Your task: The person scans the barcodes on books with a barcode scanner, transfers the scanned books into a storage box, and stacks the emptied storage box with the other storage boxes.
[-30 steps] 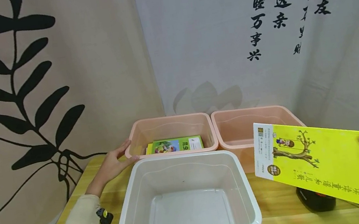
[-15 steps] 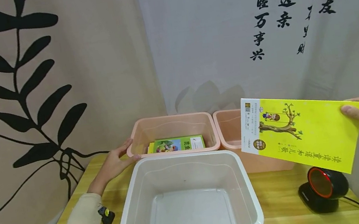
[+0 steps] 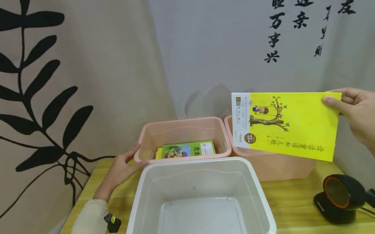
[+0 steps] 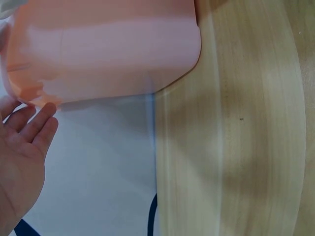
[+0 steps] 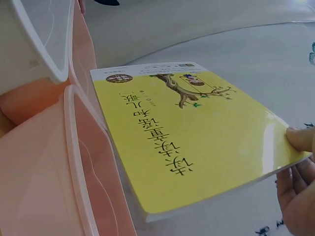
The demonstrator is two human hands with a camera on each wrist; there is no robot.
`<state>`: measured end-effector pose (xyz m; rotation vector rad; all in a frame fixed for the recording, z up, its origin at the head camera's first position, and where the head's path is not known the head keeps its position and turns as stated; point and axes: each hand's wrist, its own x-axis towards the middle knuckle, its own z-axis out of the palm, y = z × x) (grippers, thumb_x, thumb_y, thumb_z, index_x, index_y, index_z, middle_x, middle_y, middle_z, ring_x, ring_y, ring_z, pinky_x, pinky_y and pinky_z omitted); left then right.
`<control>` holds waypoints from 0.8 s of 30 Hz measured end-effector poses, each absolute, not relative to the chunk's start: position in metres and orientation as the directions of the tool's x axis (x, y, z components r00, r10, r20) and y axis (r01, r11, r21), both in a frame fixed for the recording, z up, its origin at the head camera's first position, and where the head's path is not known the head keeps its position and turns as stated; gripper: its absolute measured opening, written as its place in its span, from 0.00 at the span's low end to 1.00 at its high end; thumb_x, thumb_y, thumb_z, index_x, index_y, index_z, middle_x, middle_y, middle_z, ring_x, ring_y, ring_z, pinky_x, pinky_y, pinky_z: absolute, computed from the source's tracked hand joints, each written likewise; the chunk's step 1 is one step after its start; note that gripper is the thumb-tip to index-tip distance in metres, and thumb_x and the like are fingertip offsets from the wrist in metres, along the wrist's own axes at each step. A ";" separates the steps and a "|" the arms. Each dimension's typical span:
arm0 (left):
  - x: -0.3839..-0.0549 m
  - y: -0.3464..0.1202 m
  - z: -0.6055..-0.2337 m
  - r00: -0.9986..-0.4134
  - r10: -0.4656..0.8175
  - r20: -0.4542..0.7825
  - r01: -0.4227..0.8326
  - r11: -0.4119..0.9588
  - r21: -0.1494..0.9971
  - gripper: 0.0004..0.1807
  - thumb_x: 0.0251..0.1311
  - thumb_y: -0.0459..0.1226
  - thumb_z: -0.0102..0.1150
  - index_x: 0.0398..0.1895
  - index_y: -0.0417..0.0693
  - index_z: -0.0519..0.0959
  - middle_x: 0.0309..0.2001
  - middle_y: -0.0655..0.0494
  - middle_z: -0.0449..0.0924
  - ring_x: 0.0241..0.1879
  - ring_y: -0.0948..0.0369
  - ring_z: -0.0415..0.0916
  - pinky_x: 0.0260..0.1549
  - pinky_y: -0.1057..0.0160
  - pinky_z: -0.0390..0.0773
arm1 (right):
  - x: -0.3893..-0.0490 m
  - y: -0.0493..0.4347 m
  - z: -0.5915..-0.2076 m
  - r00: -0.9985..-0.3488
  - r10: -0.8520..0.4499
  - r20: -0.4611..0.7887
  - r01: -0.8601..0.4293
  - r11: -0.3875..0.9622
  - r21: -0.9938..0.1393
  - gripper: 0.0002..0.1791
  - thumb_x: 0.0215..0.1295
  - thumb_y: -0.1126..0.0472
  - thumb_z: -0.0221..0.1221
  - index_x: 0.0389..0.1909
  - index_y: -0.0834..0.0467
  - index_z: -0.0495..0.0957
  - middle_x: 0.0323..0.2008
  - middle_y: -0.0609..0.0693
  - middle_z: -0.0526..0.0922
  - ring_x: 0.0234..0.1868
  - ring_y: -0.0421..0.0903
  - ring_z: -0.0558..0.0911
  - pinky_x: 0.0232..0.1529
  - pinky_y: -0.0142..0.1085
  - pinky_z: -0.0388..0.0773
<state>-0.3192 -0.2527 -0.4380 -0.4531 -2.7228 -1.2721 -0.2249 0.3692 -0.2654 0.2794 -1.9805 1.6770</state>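
Observation:
In the head view my right hand [image 3: 363, 115] pinches a yellow book [image 3: 295, 129] by its right edge, thumb on the cover. The book is held in the air, its cover title upside down, and it hides much of the right pink bin [image 3: 278, 166]. The right wrist view shows the book [image 5: 182, 132] tilted beside that bin's rim. My left hand [image 3: 121, 171] touches the left corner of the left pink bin [image 3: 179, 124], which contains several books [image 3: 188, 149]. In the left wrist view, fairly straight fingers [image 4: 42, 130] lie against its outer wall.
A white bin [image 3: 199, 220] stands in front of the pink bins on the wooden table [image 3: 288, 207]. To its right sits a black round device [image 3: 341, 195] with a cable, close to my right wrist strap. Printed curtains [image 3: 226, 34] hang behind.
My right hand has carried the yellow book leftward and up, to over the right pink bin. The left hand keeps its place on the left bin. The view has shifted slightly.

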 end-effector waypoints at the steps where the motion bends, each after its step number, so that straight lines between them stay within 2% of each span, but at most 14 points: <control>1: -0.319 -0.253 -0.438 -0.951 0.222 0.215 0.308 0.608 0.732 0.51 0.62 0.62 0.64 0.81 0.52 0.55 0.82 0.56 0.48 0.77 0.40 0.55 0.67 0.33 0.64 | -0.228 0.365 -0.265 -0.847 0.166 0.505 -0.479 0.174 -0.861 0.06 0.64 0.68 0.68 0.39 0.55 0.88 0.31 0.41 0.91 0.28 0.35 0.87 0.32 0.21 0.81; 7: -0.318 -0.252 -0.437 -0.950 0.225 0.215 0.309 0.611 0.729 0.50 0.62 0.62 0.64 0.81 0.53 0.56 0.82 0.57 0.48 0.77 0.40 0.55 0.67 0.34 0.64 | -0.247 0.343 -0.263 -0.882 0.138 0.450 -0.419 0.207 -0.884 0.03 0.66 0.62 0.68 0.39 0.52 0.87 0.32 0.38 0.90 0.29 0.35 0.87 0.34 0.21 0.81; 14: -0.318 -0.252 -0.436 -0.951 0.227 0.211 0.308 0.618 0.723 0.50 0.62 0.62 0.64 0.81 0.54 0.55 0.82 0.58 0.47 0.77 0.40 0.55 0.67 0.34 0.64 | -0.272 0.315 -0.267 -0.912 0.085 0.401 -0.397 0.052 -0.916 0.05 0.64 0.63 0.69 0.40 0.57 0.87 0.33 0.43 0.91 0.29 0.39 0.88 0.35 0.24 0.84; 19: -0.319 -0.252 -0.436 -0.950 0.231 0.212 0.311 0.619 0.721 0.50 0.63 0.62 0.64 0.81 0.52 0.56 0.82 0.56 0.47 0.77 0.40 0.55 0.67 0.33 0.64 | -0.287 0.295 -0.269 -0.911 0.053 0.409 -0.401 0.123 -0.908 0.10 0.66 0.62 0.68 0.44 0.63 0.85 0.33 0.43 0.90 0.29 0.40 0.87 0.35 0.26 0.84; 24: -0.319 -0.252 -0.435 -0.948 0.233 0.215 0.315 0.613 0.725 0.50 0.63 0.61 0.64 0.81 0.51 0.56 0.82 0.55 0.47 0.77 0.39 0.55 0.67 0.33 0.64 | -0.302 0.274 -0.269 -0.914 0.046 0.404 -0.381 0.250 -0.890 0.18 0.68 0.59 0.67 0.50 0.70 0.81 0.33 0.39 0.89 0.31 0.40 0.87 0.37 0.27 0.85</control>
